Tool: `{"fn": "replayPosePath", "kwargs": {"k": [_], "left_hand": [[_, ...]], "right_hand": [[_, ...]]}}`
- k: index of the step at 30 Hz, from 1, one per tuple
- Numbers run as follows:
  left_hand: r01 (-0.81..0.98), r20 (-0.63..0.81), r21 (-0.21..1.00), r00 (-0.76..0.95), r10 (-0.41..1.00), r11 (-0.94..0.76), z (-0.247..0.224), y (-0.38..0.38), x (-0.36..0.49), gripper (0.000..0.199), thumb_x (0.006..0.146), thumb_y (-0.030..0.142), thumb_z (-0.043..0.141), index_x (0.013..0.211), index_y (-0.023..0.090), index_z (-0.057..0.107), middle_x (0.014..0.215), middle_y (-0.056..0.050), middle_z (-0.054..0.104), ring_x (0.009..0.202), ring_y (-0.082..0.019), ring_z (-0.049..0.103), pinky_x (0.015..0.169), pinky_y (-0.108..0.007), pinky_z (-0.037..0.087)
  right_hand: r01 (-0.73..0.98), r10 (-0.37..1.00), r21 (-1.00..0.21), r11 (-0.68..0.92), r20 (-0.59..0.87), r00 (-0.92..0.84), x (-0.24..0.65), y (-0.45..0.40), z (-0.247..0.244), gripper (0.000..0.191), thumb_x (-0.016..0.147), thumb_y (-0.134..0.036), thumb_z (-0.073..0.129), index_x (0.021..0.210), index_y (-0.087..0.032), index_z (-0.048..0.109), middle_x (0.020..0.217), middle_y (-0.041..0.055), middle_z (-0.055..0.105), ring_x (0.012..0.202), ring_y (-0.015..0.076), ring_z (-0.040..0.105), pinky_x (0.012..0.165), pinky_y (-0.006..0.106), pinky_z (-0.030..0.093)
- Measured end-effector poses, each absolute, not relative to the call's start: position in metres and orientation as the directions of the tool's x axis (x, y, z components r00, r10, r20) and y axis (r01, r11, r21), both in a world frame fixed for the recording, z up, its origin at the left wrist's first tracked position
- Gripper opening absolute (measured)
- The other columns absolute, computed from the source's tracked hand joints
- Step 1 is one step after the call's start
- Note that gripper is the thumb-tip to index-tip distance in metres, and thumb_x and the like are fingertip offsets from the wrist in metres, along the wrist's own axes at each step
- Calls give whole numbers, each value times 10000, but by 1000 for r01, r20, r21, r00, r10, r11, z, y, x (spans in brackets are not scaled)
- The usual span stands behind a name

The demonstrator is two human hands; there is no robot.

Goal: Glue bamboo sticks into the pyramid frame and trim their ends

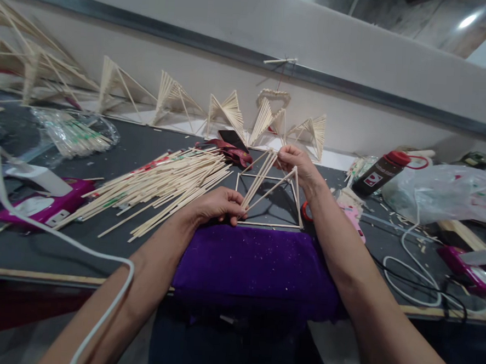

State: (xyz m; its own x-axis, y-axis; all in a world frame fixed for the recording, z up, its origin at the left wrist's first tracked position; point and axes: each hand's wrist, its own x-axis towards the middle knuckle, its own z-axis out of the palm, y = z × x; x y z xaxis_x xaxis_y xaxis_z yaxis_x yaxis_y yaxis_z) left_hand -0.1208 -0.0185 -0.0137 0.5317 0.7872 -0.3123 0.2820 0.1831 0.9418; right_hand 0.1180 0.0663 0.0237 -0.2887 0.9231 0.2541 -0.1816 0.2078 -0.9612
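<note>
At the centre of the frame, an open framework of thin wooden sticks point(271, 190) stands on the dark tabletop point(148, 258), just above a purple cloth point(254, 265). The left hand point(227, 204) pinches the lower ends of its slanted sticks point(261, 177) between thumb and fingers; the right hand point(296, 162) is closed on their upper ends, fingertips pressed together. Left of centre lies a heap of loose wooden sticks point(168, 185), with a dark phone point(234, 140) near its upper right end. Along the upper part of the frame, fan-shaped stick models point(227, 112) stand in a row against the pale wall. Right of centre, a red-capped black bottle point(375, 176) leans beside a clear plastic bag point(452, 192).
</note>
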Motion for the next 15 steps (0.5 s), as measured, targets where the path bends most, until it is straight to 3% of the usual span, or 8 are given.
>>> {"fn": "replayPosePath", "kwargs": {"k": [8, 15], "left_hand": [[287, -314, 940, 513, 799, 185, -14, -19, -120, 188, 647, 235, 724, 777, 134, 633, 757, -59, 716, 479, -78, 594, 357, -161, 245], [236, -286, 954, 513, 810, 187, -17, -17, -118, 186, 678, 256, 727, 771, 130, 627, 704, -58, 702, 467, -69, 579, 356, -158, 252]], "right_hand": [[-159, 930, -960, 231, 266, -255, 116, 65, 25, 332, 576, -373, 810, 655, -174, 556, 588, -14, 612, 507, 80, 495, 511, 226, 350], [-155, 933, -921, 358, 360, 16, 129, 63, 50, 260, 683, -358, 749, 769, -202, 560, 811, -6, 672, 662, 83, 605, 524, 199, 426]]}}
